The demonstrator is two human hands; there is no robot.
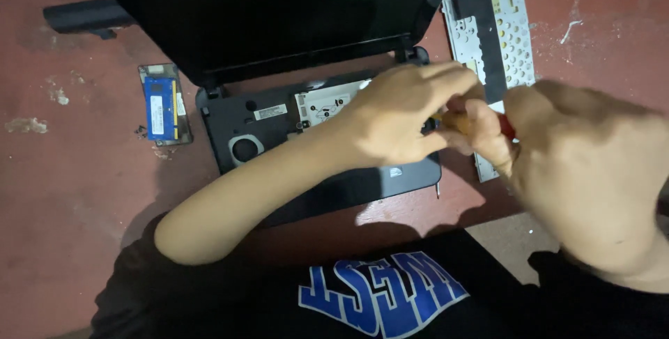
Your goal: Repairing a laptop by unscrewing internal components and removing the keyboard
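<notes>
A screwdriver (pixel 481 126) is being gripped by the closed right hand (pixel 578 172). Its handle is also being pinched by the left hand (pixel 397 119), above the opened laptop (pixel 279 137).

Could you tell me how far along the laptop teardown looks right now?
Done: the keyboard lies off beside the laptop, and a blue memory module is out. In hand: both hands, left and right, work a screwdriver. Left: the lid remains attached.
</notes>
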